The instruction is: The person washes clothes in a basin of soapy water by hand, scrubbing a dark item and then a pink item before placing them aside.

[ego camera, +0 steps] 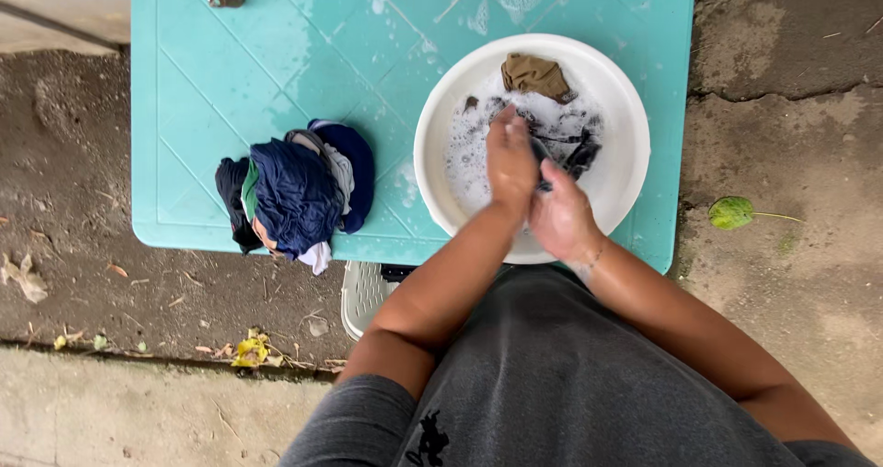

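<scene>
I see my left hand (pixel 510 159) and right hand (pixel 561 214) pressed together, fingers clamped on a dark wet cloth (pixel 575 149) in the round white plastic basin (pixel 441 108) of suds. Beyond my fingertips lies a brown crumpled cloth (pixel 535 76).

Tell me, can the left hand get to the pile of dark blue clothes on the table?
Probably yes. The left hand is busy in the white basin, but the clothes pile lies on the teal table just to its left, with nothing between them.
</scene>
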